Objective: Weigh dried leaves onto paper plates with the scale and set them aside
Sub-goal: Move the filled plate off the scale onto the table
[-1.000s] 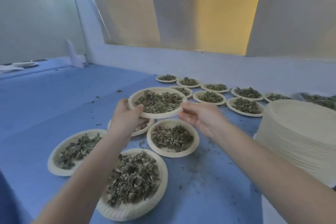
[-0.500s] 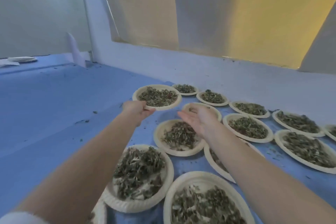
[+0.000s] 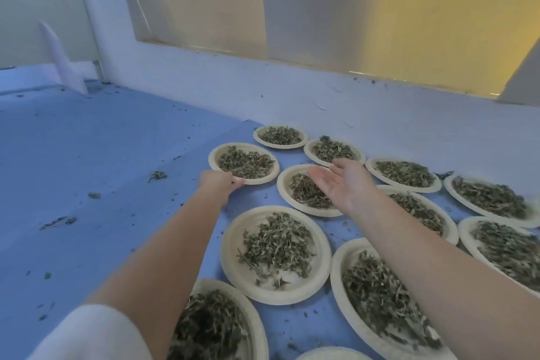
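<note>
left hand [image 3: 219, 182]: grips the near rim of the round cream paper plate heaped with dried green leaves [image 3: 243, 163], thumb over the edge; the plate sits flat on the blue desk [image 3: 87, 172].
held plate position: at the left edge of the plate cluster, just beside the neighbour plate [image 3: 306, 190] on its right, rims close but apart (landmark for the lines below).
right hand [image 3: 340, 180]: palm turned up, fingers straight and spread, holding nothing; hovers over the neighbour plate to the right of the held plate.
far plates: one leaf-filled paper plate [image 3: 280, 136] behind and right of the held plate, next to the pale wall base [image 3: 263, 82]; another [image 3: 333, 151] further right, partly behind the right hand's fingertips.
near plates: a plate with a sparse leaf pile [image 3: 276, 254] in front of the held plate, between the two forearms; more filled plates nearer the camera, partly cut off by the frame edge.
right-side plates: several filled plates run off right of the held plate, well apart from it.
loose leaf scraps [image 3: 157, 175]: scattered on the desk left of the held plate.
sleeve: white cuff [image 3: 87, 333] on the left arm, bottom left.
scale: not seen in this view.
</note>
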Demonstrator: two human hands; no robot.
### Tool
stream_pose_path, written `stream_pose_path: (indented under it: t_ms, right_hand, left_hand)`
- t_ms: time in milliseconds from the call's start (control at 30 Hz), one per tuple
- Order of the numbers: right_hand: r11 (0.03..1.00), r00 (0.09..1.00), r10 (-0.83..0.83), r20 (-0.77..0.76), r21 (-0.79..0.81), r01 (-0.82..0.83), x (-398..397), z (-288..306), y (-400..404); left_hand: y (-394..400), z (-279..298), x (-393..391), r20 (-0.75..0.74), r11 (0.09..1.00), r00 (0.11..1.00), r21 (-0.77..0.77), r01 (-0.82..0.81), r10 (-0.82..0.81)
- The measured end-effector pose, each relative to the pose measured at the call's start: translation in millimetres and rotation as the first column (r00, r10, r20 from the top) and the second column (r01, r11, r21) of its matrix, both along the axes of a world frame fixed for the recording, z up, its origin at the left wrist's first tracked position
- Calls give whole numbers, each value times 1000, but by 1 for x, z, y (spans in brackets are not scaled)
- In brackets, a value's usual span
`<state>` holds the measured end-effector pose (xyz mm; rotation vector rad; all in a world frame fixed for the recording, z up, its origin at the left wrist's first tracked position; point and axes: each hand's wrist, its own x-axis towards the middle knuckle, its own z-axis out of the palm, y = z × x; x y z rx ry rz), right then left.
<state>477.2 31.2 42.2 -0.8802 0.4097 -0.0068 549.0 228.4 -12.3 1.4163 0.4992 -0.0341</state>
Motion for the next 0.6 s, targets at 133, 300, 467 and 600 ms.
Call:
stream_pose_path:
  t_ms: [133,300,467,600]
  right_hand:
    - [999,999,-40,35,-23,41,3,-3,3]
    - [999,998,-35,51,-4,36,-11,4,9]
    - [1000,998,17,63,-19,-16,-43,25,18]
    - [997,992,68,103,-50,-63,-88,49,34]
  left_hand:
    - [-7,14,-6,-29,970,999,243,-8,15]
    - [-16,25,-26,-62,940,985,296,170,-159]
    - [-19,61,-75,-111,860,964,436,266,-242]
    - [-34,97,-134,48,848,952,470,245,-302]
